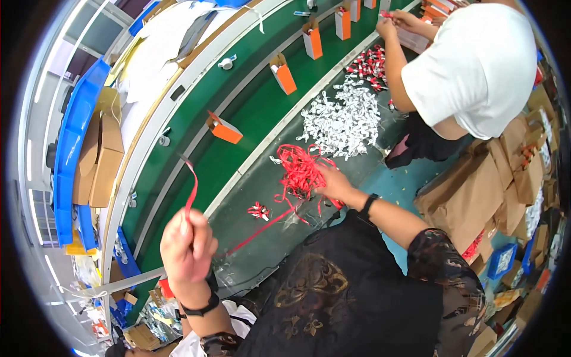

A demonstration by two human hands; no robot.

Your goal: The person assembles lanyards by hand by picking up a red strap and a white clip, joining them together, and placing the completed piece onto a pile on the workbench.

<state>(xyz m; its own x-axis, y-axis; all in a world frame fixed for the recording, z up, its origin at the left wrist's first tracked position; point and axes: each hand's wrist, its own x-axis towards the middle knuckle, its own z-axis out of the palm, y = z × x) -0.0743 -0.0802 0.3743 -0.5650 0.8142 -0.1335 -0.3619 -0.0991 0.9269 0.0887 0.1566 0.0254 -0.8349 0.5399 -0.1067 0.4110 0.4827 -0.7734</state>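
My left hand point(187, 244) is raised at the left, closed with thumb and fingers pinching a narrow red ribbon point(193, 189). The ribbon's free end stands up above the fingers, and a red length also runs from below this hand toward a tangled heap of red ribbons point(300, 171). On that heap's right edge, my right hand point(334, 183) grips some of the ribbons, its fingertips partly hidden among them. A small cluster of red-and-white pieces point(259, 210) lies on the dark bench between my hands. Beyond the heap spreads a pile of small white looped pieces point(342, 122).
Orange-and-white open boxes point(284, 77) stand in a row along the green conveyor point(250, 104). At the upper right a co-worker in white point(476, 71) handles a red piece beside a red-and-white pile point(370, 64). Brown cartons point(470, 190) stand at the right.
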